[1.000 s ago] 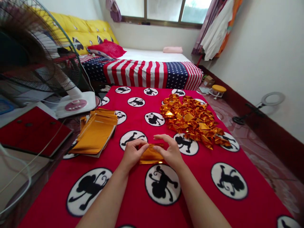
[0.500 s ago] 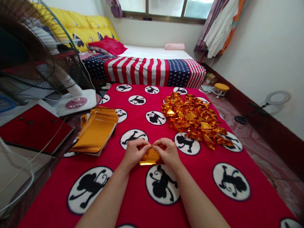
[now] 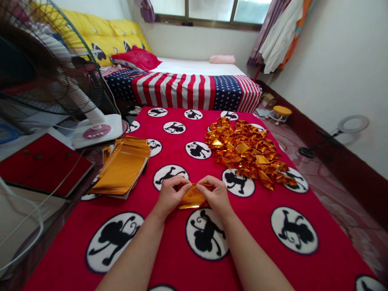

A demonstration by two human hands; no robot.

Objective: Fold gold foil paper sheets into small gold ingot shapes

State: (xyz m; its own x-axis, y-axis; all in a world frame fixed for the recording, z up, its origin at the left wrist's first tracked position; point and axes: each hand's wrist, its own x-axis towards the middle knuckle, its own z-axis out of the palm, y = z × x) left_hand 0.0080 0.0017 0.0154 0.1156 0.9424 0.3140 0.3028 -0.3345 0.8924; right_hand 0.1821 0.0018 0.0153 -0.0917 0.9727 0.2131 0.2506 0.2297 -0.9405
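Note:
Between my hands is a sheet of gold foil paper [image 3: 194, 198], partly folded, with a shiny lower edge. My left hand [image 3: 172, 195] pinches its upper edge between thumb and fingers. On the other side my right hand [image 3: 215, 195] pinches the same edge, thumb tips a small gap apart. To the left lies a stack of flat gold foil sheets [image 3: 121, 165]. A heap of folded gold foil pieces [image 3: 245, 149] spreads at the right. My fingers hide both ends of the held sheet.
A red cloth with monkey prints [image 3: 242, 230] covers the table. At the left stands an electric fan [image 3: 97, 125] beside a dark red panel [image 3: 42, 161]. Beyond is a bed [image 3: 188, 91]; a yellow stool [image 3: 281, 111] and ring light [image 3: 353, 124] stand right.
My thumbs have moved slightly apart along the top edge of the foil paper, which shows a little wider between them. The stack and the heap are unchanged.

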